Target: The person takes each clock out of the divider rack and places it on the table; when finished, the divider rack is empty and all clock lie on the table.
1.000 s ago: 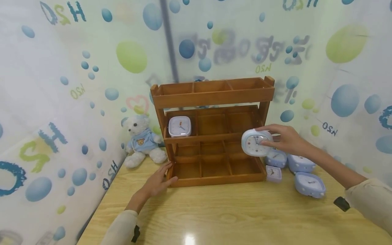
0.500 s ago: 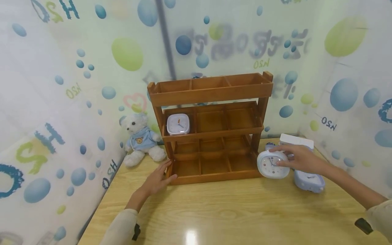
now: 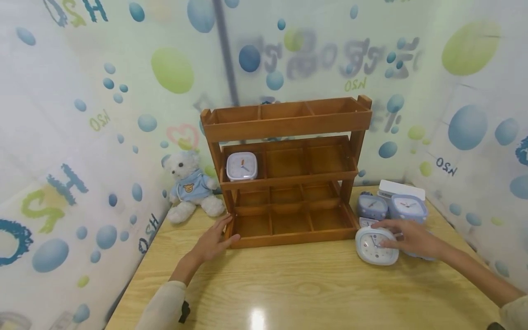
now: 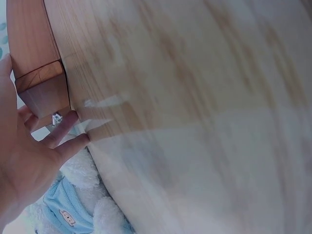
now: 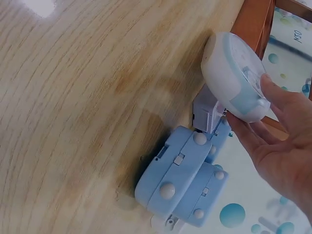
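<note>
My right hand (image 3: 416,239) pinches a white and pale-blue oval alarm clock (image 3: 373,252) at its right side, thumb on the dial. In the right wrist view this clock (image 5: 229,78) stands close over the table, next to a small lilac clock (image 5: 206,111). The brown wooden rack (image 3: 288,129) has three tiers split into compartments. Its lower left corner is touched by my left hand (image 3: 209,243), whose fingers are extended; the left wrist view shows them at the rack's end (image 4: 45,95). A white square clock (image 3: 241,166) sits in the middle tier's left compartment.
Right of the rack stand blue alarm clocks (image 3: 372,208) and a long white box (image 3: 401,189). Another blue clock is mostly hidden behind my right hand. A white teddy bear (image 3: 190,189) in a blue hoodie sits left of the rack. Patterned curtains (image 3: 123,59) enclose the table.
My right hand has carried the oval clock down and to the right, from in front of the rack's right side to close over the table. My left hand stays at the rack's corner.
</note>
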Tool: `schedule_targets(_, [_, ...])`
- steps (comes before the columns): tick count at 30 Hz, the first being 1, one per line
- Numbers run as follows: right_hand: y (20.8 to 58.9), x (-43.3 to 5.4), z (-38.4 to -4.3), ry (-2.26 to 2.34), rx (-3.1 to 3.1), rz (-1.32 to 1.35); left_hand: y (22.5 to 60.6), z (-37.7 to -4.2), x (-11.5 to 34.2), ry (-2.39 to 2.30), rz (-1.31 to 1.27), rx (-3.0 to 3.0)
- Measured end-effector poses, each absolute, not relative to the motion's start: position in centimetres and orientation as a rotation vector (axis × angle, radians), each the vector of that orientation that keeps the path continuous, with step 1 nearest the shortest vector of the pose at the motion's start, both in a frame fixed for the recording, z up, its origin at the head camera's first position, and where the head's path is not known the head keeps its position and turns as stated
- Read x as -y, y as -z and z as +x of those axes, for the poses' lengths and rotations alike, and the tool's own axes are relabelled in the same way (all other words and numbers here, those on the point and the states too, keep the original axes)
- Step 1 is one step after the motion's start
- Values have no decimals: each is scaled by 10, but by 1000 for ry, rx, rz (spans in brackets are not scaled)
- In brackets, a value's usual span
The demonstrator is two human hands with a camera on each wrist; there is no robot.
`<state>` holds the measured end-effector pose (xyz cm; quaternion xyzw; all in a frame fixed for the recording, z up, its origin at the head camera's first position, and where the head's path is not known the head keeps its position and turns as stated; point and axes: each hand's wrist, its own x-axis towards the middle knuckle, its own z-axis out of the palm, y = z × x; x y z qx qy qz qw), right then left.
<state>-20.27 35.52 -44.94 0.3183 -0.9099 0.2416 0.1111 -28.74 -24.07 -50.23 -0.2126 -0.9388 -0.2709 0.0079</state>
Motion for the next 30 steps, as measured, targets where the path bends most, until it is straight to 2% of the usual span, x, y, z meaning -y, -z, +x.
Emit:
schedule_targets(14, [453,-371,-208,-659,2671,1111,500,-285,241,845,-670,2937])
schedule_targets(30, [479,-376,-204,-570,2547,1048,502,-286,242,831,-683,2922])
